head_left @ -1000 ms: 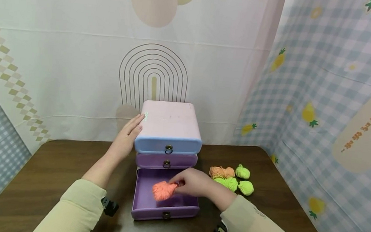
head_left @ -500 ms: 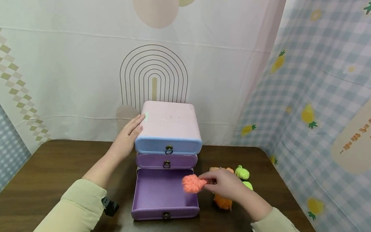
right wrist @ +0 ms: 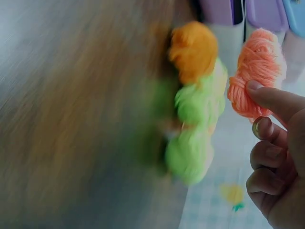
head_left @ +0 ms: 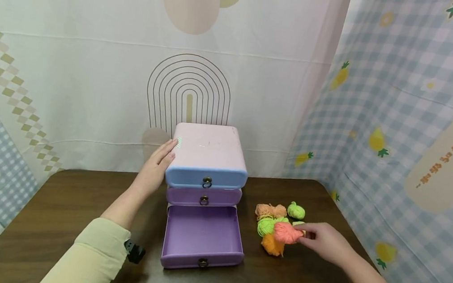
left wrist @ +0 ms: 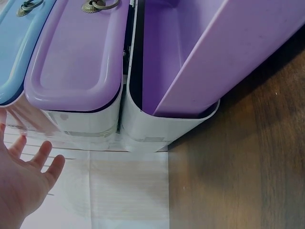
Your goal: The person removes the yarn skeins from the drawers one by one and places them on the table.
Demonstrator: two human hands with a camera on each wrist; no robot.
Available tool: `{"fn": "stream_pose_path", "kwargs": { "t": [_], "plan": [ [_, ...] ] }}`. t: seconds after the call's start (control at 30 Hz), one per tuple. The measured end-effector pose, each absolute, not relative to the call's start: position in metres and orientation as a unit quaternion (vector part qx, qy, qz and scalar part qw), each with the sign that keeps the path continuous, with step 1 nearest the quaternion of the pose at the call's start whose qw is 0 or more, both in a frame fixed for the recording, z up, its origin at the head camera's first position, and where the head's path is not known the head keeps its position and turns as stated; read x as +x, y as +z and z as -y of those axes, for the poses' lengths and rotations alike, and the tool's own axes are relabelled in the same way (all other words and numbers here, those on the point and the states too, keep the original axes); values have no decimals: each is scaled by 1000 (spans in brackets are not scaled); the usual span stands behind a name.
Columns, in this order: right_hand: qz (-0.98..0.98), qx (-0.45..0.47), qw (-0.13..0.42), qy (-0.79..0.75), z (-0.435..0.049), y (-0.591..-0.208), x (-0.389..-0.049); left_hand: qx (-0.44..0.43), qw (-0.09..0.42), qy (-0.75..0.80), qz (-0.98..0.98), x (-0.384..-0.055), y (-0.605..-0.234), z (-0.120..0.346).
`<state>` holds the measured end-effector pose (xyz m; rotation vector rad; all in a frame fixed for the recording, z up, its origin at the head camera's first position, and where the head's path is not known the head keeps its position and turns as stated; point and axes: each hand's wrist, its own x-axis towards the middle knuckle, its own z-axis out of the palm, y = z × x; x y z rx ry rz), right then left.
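Between thumb and fingers, my right hand (head_left: 327, 242) pinches a small coral yarn ball (head_left: 286, 233) over a group of yarn balls right of the cabinet. The right wrist view shows the coral yarn ball (right wrist: 257, 71) raised above the others. Beneath it lie an orange yarn ball (head_left: 272, 245) and a bright green one (head_left: 266, 226). My left hand (head_left: 154, 171) rests with extended fingers against the left side of a small drawer cabinet (head_left: 210, 147). In the left wrist view, the left hand (left wrist: 21, 186) has its fingers spread beside the cabinet.
The bottom purple drawer (head_left: 202, 257) is pulled out, with a bare interior. A blue drawer (head_left: 187, 177) and a purple drawer (head_left: 183, 196) above it are closed. A peach yarn ball (head_left: 270, 210) and a small green yarn ball (head_left: 296, 210) lie on the brown table (head_left: 83, 205).
My right hand has carried the coral yarn ball rightward, out from over the pulled-out drawer to above the yarn balls on the table. My left hand stays on the cabinet's side.
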<state>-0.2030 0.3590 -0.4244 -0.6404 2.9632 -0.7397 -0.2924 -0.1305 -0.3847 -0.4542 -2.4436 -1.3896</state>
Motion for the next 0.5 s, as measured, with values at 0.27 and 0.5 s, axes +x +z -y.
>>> {"fn": "stream_pose_path", "kwargs": {
  "t": [0.27, 0.5],
  "plan": [
    [-965, -153, 27, -212, -385, -432, -197, -161, 147, -482, 848, -293, -385, 130],
    [-976, -153, 39, -151, -392, -443, -198, -158, 147, -482, 849, -293, -386, 130]
  ]
}}
